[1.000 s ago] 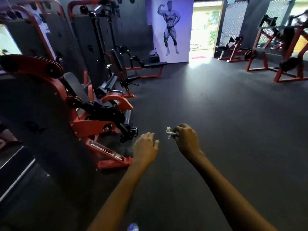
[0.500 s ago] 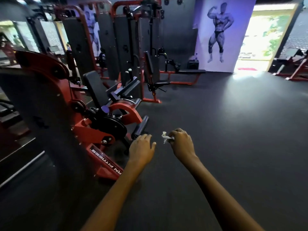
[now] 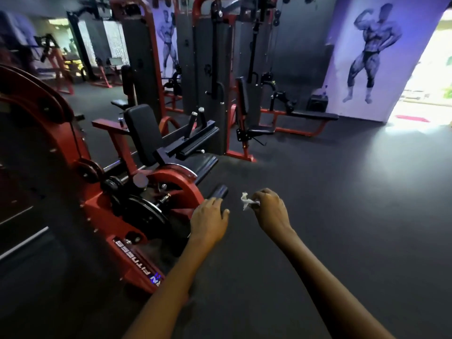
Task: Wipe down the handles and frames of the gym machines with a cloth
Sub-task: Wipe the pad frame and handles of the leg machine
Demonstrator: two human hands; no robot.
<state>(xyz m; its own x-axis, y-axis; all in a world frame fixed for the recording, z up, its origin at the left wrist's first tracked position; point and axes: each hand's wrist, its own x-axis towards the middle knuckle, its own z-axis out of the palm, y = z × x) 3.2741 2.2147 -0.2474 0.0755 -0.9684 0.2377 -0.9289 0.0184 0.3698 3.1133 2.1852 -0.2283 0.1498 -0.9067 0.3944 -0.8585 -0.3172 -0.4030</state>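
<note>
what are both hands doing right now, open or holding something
Left hand: open, fingers loosely bent, holding nothing, just in front of the black roller pad.
Right hand: grip closed on a small white cloth.

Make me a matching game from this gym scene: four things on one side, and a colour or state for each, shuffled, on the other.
Things:
1. right hand
2. left hand
3. machine frame
4. seat back

States:
A. red
B. black padding
C. pinches a white cloth
D. holds nothing, fingers relaxed

Pairs: 1-C, 2-D, 3-A, 4-B
</note>
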